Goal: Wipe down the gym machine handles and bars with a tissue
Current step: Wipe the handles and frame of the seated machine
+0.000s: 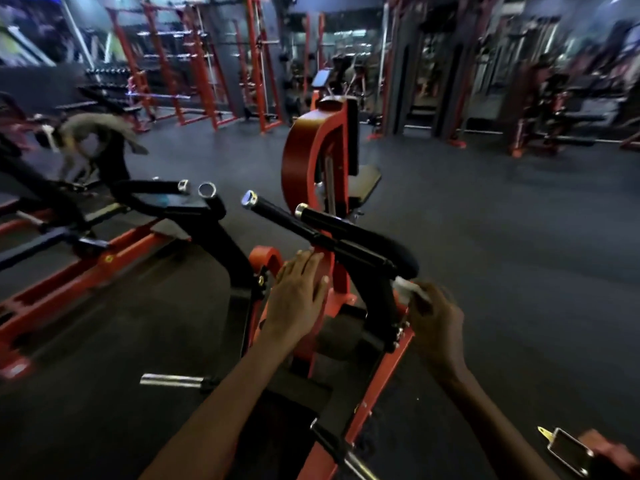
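A red and black gym machine [313,168] stands in front of me. Its right black handles [277,214] with chrome end caps stick out toward me, and a curved black bar [384,245] runs down to the right. My left hand [298,296] rests flat with straight fingers on the red upright of the frame. Just under the curved bar, my right hand [436,323] pinches a crumpled white tissue [410,289], which touches the black post below the bar. The left handles [162,186] are free.
A grey cloth [104,128] hangs over a black machine at the left. A chrome plate peg [171,380] sticks out low on the left. Another person's hand holds a phone [568,452] at the bottom right. Red racks line the back; dark rubber floor lies to the right.
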A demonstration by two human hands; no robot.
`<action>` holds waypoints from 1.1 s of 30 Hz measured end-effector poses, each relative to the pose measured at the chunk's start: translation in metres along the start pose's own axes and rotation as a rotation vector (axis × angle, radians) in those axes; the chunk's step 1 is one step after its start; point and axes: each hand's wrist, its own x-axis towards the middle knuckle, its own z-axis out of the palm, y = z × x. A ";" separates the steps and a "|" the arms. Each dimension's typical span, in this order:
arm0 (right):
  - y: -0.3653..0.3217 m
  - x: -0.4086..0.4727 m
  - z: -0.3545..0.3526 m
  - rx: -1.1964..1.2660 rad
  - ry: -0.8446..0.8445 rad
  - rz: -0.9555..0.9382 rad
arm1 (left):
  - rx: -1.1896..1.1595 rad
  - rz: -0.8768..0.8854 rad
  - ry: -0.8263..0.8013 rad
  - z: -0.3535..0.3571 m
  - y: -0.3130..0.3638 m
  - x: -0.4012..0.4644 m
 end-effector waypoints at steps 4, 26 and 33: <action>-0.029 0.053 0.006 -0.065 0.205 -0.184 | -0.044 0.106 0.071 -0.013 -0.011 0.056; -0.077 0.102 0.085 -0.515 0.011 -0.134 | -0.186 0.873 0.097 0.035 -0.080 0.170; -0.030 0.051 0.076 -0.700 -0.012 -0.413 | -0.160 0.945 0.046 0.038 -0.088 0.173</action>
